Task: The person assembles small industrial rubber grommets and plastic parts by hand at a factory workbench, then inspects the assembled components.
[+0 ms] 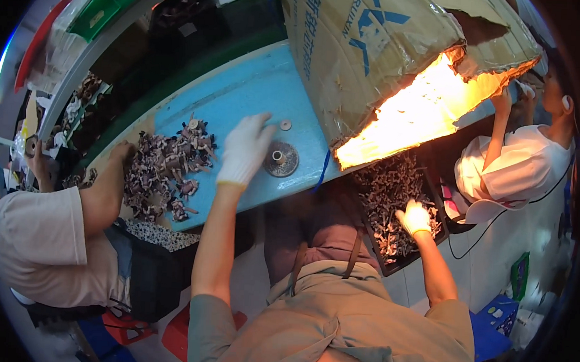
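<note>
Right hand (413,219) in parts bin (432,187); left hand (245,150) beside metal disc (281,158).

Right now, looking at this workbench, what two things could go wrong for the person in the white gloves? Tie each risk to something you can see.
1. The right hand digs into a black bin of small parts beside the lap while the left hand reaches toward the round metal fixture; working without looking, parts might spill.
2. A co-worker's arm rests by the pile of parts beside that left hand, so the two could bump.
</note>
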The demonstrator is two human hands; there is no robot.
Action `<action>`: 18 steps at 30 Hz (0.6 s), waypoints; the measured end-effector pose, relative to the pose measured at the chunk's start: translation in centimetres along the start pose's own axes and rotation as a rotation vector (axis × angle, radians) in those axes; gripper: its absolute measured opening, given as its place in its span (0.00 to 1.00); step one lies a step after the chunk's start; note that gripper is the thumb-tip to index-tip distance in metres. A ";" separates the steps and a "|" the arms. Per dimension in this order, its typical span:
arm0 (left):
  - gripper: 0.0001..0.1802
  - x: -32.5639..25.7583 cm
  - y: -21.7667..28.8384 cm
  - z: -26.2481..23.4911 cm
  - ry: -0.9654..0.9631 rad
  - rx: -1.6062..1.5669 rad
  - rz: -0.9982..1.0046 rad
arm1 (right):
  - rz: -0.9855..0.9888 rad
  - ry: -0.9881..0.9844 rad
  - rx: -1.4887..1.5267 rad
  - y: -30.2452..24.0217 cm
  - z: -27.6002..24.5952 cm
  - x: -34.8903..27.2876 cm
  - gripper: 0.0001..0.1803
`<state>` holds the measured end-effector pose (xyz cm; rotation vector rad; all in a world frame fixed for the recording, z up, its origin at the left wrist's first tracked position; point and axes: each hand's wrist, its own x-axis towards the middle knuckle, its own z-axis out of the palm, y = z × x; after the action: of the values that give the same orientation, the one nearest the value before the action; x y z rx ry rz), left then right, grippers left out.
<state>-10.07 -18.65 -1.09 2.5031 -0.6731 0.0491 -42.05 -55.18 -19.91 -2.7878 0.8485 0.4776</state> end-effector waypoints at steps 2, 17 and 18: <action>0.20 2.5 1.1 2.2 -0.035 0.040 -0.002 | 0.026 -0.107 -0.067 1.7 3.9 0.1 0.25; 0.21 -2.6 1.8 -1.7 -0.115 -0.854 -0.446 | 0.171 0.014 0.081 -2.7 7.6 -2.9 0.23; 0.22 -3.3 1.6 -1.3 -0.157 -0.881 -0.471 | 0.197 0.028 0.069 -3.3 7.2 -2.8 0.22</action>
<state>-13.62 -17.68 0.26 1.7434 -0.0859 -0.5085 -44.21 -49.12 -25.32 -2.6670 1.1309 0.4313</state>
